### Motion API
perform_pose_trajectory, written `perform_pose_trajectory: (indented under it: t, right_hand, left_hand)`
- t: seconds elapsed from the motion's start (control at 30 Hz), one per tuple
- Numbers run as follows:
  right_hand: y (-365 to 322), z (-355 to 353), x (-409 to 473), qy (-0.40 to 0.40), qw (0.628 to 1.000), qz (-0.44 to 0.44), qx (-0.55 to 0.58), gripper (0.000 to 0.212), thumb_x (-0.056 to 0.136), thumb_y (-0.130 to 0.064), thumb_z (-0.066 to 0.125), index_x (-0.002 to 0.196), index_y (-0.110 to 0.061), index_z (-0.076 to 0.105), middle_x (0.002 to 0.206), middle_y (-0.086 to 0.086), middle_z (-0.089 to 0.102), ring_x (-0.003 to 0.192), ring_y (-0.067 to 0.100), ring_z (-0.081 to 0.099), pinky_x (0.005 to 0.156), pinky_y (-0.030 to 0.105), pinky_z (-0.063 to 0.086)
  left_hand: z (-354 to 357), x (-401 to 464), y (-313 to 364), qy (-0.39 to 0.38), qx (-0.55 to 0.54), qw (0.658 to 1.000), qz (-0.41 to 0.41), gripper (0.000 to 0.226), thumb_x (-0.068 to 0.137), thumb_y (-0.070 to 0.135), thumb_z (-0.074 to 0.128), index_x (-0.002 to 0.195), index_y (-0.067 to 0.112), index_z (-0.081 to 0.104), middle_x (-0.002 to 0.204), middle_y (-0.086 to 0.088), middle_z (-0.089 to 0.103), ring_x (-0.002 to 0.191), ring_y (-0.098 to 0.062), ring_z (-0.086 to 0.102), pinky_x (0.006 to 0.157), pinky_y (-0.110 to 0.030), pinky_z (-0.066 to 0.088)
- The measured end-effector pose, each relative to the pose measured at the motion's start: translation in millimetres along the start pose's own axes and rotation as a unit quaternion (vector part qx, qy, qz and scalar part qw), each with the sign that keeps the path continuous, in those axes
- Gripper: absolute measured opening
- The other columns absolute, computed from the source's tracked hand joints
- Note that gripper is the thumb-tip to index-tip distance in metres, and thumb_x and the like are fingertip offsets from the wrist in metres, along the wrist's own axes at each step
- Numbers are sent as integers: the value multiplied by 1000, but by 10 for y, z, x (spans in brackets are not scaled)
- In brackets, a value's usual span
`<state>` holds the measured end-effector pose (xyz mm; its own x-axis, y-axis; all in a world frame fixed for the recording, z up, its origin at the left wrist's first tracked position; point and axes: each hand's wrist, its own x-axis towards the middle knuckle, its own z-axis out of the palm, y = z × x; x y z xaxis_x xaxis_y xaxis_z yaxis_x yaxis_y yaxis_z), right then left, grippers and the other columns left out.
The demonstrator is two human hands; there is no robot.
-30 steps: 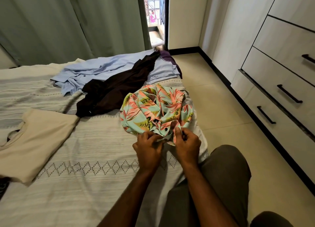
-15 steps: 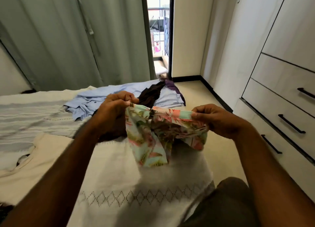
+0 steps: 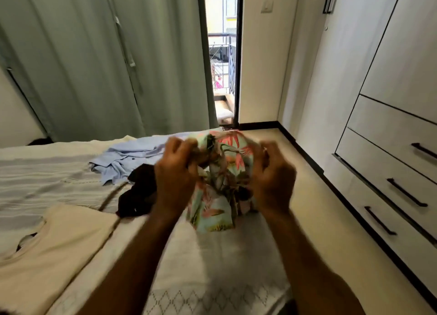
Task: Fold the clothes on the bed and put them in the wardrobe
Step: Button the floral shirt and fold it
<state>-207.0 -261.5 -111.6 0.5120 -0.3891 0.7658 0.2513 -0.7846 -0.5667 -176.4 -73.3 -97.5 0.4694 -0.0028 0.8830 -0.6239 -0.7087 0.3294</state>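
You held the crumpled floral-print shirt in mint, coral and green fabric (image 3: 222, 177) up in the air above the right edge of the bed (image 3: 212, 267), between both raised hands. Your left hand (image 3: 176, 172) had its grip curled tight on the shirt's upper left part, and your right hand (image 3: 272, 175) had its grip curled on the shirt's right side; motion blur hid the exact finger placement. The shirt's lower folds hung down toward the white bedspread, and whether they touched it could not be told. A rumpled light-blue button shirt (image 3: 132, 158) lay near the far edge of the bed, a dark brown garment (image 3: 139, 194) just beside it. A flat cream top (image 3: 54, 248) lay at the bed's near left. The pale wardrobe with black handles (image 3: 397, 172) stood along the right wall.
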Motion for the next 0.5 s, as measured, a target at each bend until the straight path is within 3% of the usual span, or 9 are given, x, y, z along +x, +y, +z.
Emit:
perform_pose_trajectory:
  t: [0.03, 0.1, 0.17, 0.23, 0.3, 0.37, 0.43, 0.5]
  right_hand:
    - [87, 70, -313, -74, 994, 60, -48, 28, 103, -44, 47, 108, -25, 66, 83, 3, 70, 72, 26, 67, 66, 40, 57]
    - [272, 194, -1023, -258, 945, 160, -124, 31, 96, -46, 54, 109, -24, 71, 92, 7, 72, 85, 31, 67, 74, 41, 55]
    - [381, 201, -1630, -353, 901, 221, -126, 27, 92, -42, 61, 107, -24, 75, 103, 2, 71, 98, 25, 65, 83, 37, 53]
    - [427, 107, -1989, -370, 878, 295, -76, 21, 91, -39, 66, 101, -24, 77, 101, -3, 71, 95, 18, 65, 86, 38, 55]
    - [464, 3, -2075, -380, 853, 357, -11, 16, 90, -36, 70, 92, -22, 78, 89, -6, 74, 84, 12, 67, 81, 34, 57]
    - [509, -60, -2049, -384, 848, 364, 15, 12, 90, -30, 72, 85, -20, 77, 80, -7, 73, 76, 8, 66, 74, 27, 54]
    - [497, -96, -2044, -379, 846, 372, 54, 10, 89, -23, 73, 81, -20, 76, 76, -8, 72, 73, 6, 67, 71, 28, 55]
    - [477, -92, -2071, -371, 837, 392, 97, 11, 90, -17, 72, 81, -15, 75, 74, -3, 73, 73, 13, 70, 70, 35, 59]
  left_hand:
    - [93, -377, -12, -60, 5, 998, -16, 20, 84, 14, 57, 97, 9, 72, 98, -10, 62, 75, -23, 58, 61, -30, 47]
    - [244, -1207, -9, -192, -30, 976, -98, 14, 78, 11, 72, 92, 13, 73, 95, 2, 55, 75, -27, 62, 64, -28, 50]
    - [288, -1862, 75, -248, -77, 943, -210, 21, 77, -2, 77, 91, 14, 76, 91, 9, 51, 80, -20, 61, 71, -9, 41]
    - [238, -2284, 225, -240, -102, 914, -310, 30, 76, -11, 73, 92, 13, 78, 91, 8, 54, 84, -17, 61, 76, 0, 38]
    - [177, -2526, 336, -208, -122, 891, -386, 36, 76, -11, 72, 92, 21, 76, 95, 6, 59, 91, -16, 65, 81, -3, 43]
    - [165, -2671, 388, -170, -142, 857, -465, 36, 82, -7, 72, 96, 26, 72, 102, 8, 64, 99, -10, 65, 90, -23, 55]
    - [154, -2730, 435, -119, -197, 802, -551, 33, 90, -8, 62, 104, 19, 74, 108, 3, 71, 103, -16, 68, 93, -45, 58]
    - [138, -2732, 476, -81, -217, 774, -589, 39, 94, -10, 54, 107, 20, 74, 109, -3, 74, 104, -23, 70, 94, -50, 57]
